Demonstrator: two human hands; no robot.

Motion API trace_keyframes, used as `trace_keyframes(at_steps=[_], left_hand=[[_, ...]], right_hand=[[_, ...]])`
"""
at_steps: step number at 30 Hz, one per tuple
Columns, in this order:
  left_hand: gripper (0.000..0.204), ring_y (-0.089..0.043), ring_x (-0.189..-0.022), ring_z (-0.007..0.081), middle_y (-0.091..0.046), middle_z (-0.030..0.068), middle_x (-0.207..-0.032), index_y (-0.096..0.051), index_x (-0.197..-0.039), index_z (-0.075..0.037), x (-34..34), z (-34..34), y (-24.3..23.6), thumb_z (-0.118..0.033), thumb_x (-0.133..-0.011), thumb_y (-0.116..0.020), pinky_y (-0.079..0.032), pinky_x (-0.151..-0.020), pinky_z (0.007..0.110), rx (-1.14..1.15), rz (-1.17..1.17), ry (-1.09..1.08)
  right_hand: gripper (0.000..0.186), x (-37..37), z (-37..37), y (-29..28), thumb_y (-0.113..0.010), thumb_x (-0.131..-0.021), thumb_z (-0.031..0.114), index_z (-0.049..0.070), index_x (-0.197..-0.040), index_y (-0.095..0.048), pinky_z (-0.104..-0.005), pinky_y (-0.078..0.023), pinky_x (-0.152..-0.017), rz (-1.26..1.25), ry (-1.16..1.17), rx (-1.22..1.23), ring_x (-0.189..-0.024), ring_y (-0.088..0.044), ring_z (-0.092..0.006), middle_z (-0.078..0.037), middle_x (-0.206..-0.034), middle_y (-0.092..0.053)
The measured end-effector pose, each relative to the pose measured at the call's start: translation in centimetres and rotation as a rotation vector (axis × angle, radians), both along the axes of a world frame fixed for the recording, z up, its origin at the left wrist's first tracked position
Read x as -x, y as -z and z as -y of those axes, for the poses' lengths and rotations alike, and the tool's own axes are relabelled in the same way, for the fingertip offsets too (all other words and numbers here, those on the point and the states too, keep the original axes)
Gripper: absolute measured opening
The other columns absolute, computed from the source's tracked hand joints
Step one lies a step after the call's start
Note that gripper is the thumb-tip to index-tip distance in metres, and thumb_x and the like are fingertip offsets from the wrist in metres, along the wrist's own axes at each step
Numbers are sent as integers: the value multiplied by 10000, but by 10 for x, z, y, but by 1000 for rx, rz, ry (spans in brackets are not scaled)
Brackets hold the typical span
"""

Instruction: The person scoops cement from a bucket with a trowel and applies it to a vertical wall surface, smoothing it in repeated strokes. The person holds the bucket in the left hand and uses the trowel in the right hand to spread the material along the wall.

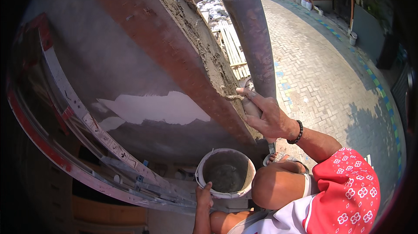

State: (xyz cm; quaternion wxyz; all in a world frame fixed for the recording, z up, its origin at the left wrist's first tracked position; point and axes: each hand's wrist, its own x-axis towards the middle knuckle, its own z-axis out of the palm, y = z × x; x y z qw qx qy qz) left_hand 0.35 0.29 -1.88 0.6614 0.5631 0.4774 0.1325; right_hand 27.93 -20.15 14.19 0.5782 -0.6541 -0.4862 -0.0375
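Note:
My right hand [266,114] is closed around the handle of a trowel [253,107], at the lower end of a rough strip of wet mortar [209,51]. A mortar-coated neck sticks out past my fingers toward the strip; the blade cannot be made out. Beside the strip runs a long reddish-brown board [156,42] against the grey wall [109,47]. Low in the middle, my left hand [204,196] grips the near left rim of a white bucket [228,195]. Grey mortar [226,177] lies inside it.
A red and silver ladder [93,123] curves along the left. Close behind the mortar strip rises a thick dark pole [250,29]. Bamboo poles [230,45] and whitish sacks [213,10] lie beyond it. Brick paving [309,51] stretches to the right. My bent knee [274,186] is beside the bucket.

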Motion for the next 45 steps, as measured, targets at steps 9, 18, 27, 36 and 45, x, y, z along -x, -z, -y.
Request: trace_keyframes(at_steps=[9, 18, 27, 36, 45], left_hand=[[355, -644, -858, 228, -627, 111, -1089, -529, -1229, 17, -1, 3, 11, -42, -882, -573, -550, -555, 342, 2, 97, -19], [393, -606, -992, 224, -605, 138, -1165, -513, -1256, 27, 0, 6, -3, 0, -868, -568, -503, -816, 329, -4, 48, -5], [372, -589, -1002, 204, -621, 129, -1134, -538, -1214, 59, 9, -2, 8, 14, -846, -568, -445, -888, 300, -46, 141, 11], [301, -605, -908, 166, -642, 122, -1052, -560, -1152, 71, 14, 9, -3, 36, -854, -532, -472, -827, 290, -91, 199, -6], [329, -585, -943, 150, -640, 93, -1048, -560, -1177, 53, 16, 8, -6, 47, -853, -505, -447, -868, 276, -106, 175, 62]], right_hand=[[589, -25, -8, 2, -557, -809, 68, -19, -1370, -399, -333, -465, -612, -375, 54, -11, -635, -559, -199, -164, -732, -551], [648, 8, 47, 51, -634, -821, 107, 18, -1401, -358, -363, -470, -678, -66, -111, 230, -694, -592, -266, -136, -763, -586], [344, -12, 42, 48, -690, -815, 184, 30, -1058, -502, -450, -466, -686, 38, -404, 711, -812, -611, -395, -195, -874, -611], [153, 2, -53, 124, -609, -802, 190, 38, -817, -624, -435, -517, -622, 638, -530, 1054, -740, -651, -351, -170, -730, -631], [170, 18, -93, 172, -576, -786, 185, 35, -840, -638, -432, -549, -662, 712, -739, 1008, -778, -665, -323, -159, -743, -641]])
